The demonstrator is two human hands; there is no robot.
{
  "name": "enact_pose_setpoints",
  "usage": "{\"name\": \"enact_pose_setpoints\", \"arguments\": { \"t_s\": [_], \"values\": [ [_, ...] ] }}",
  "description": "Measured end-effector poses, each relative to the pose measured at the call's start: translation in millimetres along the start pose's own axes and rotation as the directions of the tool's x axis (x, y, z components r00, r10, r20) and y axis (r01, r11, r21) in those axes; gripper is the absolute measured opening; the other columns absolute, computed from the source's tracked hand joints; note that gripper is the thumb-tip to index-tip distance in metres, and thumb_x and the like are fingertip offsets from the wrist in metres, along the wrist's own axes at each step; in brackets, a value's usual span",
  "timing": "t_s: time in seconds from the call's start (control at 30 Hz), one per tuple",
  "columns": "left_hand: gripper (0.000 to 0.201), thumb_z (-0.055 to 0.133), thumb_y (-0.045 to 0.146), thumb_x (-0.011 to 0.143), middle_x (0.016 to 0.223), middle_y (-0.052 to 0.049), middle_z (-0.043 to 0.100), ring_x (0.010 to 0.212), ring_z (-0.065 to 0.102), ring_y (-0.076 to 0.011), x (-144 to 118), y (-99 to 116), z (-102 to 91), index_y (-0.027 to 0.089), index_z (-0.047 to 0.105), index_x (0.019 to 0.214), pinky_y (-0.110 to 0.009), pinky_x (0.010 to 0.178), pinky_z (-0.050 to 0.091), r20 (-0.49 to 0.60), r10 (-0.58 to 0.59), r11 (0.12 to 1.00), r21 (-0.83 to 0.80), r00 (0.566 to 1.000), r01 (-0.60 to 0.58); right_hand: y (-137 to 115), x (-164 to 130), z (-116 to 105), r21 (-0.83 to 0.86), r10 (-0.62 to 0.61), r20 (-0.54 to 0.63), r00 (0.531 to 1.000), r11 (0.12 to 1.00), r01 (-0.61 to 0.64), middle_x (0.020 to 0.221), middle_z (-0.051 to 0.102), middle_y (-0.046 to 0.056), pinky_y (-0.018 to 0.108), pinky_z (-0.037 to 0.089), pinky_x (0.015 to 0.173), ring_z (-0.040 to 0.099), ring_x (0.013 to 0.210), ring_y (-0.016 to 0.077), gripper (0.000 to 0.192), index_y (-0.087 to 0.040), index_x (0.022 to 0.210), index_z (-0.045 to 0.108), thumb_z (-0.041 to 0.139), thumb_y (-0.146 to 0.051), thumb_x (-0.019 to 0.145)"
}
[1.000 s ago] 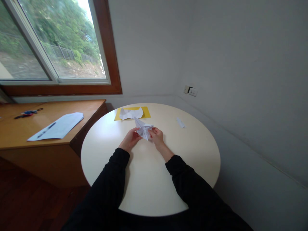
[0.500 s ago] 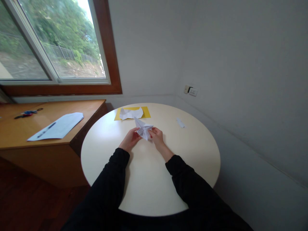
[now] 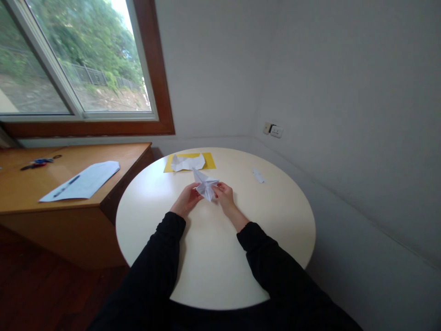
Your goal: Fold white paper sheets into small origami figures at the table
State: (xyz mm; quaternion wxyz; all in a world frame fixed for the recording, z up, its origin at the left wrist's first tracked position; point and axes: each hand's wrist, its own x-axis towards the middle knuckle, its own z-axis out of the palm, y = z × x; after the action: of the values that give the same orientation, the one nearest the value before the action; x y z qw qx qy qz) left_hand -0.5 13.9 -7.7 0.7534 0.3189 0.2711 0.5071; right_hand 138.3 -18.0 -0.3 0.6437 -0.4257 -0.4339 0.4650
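Two hands, my left hand (image 3: 186,200) and right hand (image 3: 224,195), pinch the half-folded white paper model (image 3: 206,185) between them just above the surface (image 3: 275,216), creases formed, final shaping left, I judge.

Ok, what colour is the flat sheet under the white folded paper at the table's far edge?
Yellow sheet, clearest in the head view.

1. Both arms in black sleeves, stretched fwd, converging toward centre.
2. Left hand (image 3: 186,199): palm turned inward, fingers curled, thumb + fingertips pinched at its far end.
3. Right hand (image 3: 224,195): wrist bare past cuff, fingers bent, tips pinched inward, red nails.
4. Hands close together, facing each other, not touching.
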Motion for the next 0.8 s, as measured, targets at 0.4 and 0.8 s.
{"name": "enact_pose_setpoints", "arguments": {
  "t_s": [0.4, 0.8],
  "values": [
    [0.005, 0.060, 0.013, 0.068, 0.064, -0.003, 0.061, 0.060, 0.056, -0.0115, -2.2, 1.1, 2.9, 0.013, 0.057, 0.071, -0.024, 0.067, 0.046, -0.001, -0.004, 1.000, -0.003, 1.000, 0.004, -0.9, -0.9, -0.1, 0.007, -0.002, 0.007, 1.000, 1.000, 0.002, 0.045, 0.044, -0.008, 0.022, 0.028, 0.045, 0.037, 0.043, 0.0069, 0.019, -0.017, 0.064, 0.052, 0.063, -0.030, 0.055],
    [0.005, 0.061, 0.014, 0.067, 0.062, -0.003, 0.060, 0.060, 0.055, -0.0118, -2.8, 1.2, 3.9, 0.014, 0.057, 0.070, -0.024, 0.066, 0.046, -0.012, 0.007, 1.000, 0.016, 1.000, -0.007, 0.3, -0.3, -0.3, 0.007, 0.003, 0.007, 1.000, 1.000, -0.003, 0.045, 0.044, -0.008, 0.022, 0.027, 0.045, 0.037, 0.043, 0.0072, 0.019, -0.018, 0.063, 0.051, 0.063, -0.030, 0.054]
  ]
}}
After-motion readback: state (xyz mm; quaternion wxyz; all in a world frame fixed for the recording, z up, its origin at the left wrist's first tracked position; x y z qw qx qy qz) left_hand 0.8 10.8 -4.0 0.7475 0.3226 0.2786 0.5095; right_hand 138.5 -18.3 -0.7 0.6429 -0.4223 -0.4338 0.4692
